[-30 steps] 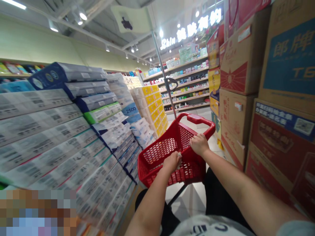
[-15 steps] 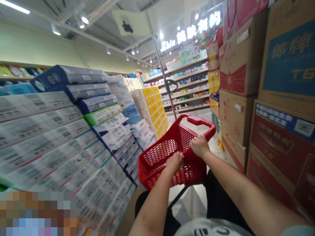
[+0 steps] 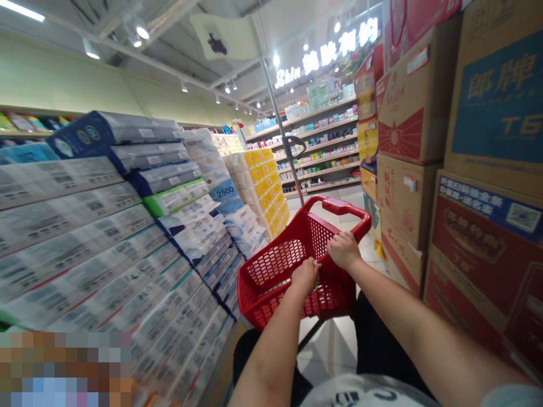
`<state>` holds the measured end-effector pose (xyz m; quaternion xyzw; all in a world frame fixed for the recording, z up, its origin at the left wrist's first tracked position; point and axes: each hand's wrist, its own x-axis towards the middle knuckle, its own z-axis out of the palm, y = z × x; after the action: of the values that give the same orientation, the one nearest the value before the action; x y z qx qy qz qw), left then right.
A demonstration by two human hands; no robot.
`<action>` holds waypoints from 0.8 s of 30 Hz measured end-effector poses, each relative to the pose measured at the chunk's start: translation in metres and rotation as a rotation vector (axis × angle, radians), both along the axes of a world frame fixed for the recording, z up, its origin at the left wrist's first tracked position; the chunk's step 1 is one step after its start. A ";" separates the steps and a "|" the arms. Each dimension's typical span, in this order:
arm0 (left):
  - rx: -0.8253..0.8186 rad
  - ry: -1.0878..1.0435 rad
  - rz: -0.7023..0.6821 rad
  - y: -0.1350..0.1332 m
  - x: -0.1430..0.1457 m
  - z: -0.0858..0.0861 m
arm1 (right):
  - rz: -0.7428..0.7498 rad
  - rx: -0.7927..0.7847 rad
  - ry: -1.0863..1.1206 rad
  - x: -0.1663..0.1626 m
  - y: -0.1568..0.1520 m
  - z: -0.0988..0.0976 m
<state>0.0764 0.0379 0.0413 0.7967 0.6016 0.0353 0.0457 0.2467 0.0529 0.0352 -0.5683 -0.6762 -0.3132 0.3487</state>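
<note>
A red plastic shopping cart (image 3: 271,255) with perforated basket walls stands in front of me, tilted in the view. My right hand (image 3: 343,250) is closed over its near rim, below the moulded red handle (image 3: 337,206). Closer to me, my left hand (image 3: 305,275) is closed in front of the basket's near side; a small whitish bit shows at its fingertips, too little to name. Whether that hand also touches the cart I cannot tell. A metal pole (image 3: 275,104) bearing a pale flag (image 3: 227,38) rises beyond the handle.
Stacked white packs (image 3: 80,226) line the left, with yellow-and-white packs (image 3: 265,186) farther on. Cardboard cartons (image 3: 407,198) are piled along the right. Tiled floor (image 3: 335,345) runs between them toward stocked shelves (image 3: 322,152).
My left hand has shifted slightly right, closer to my right hand. The right hand keeps its hold on the rim, and the cart stays nearly still in view.
</note>
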 end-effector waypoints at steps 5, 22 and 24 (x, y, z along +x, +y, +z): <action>0.003 0.000 -0.032 -0.007 -0.011 -0.002 | -0.014 0.008 -0.001 0.001 -0.006 0.000; 0.075 0.119 0.010 -0.013 -0.067 -0.013 | 0.033 0.004 -0.029 0.004 0.001 -0.002; 0.096 0.160 0.032 -0.016 -0.078 -0.015 | 0.035 -0.007 -0.022 0.004 0.001 -0.003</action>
<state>-0.0012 0.0224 0.0262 0.7885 0.6137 0.0010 -0.0414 0.2508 0.0540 0.0326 -0.5541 -0.6910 -0.3107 0.3448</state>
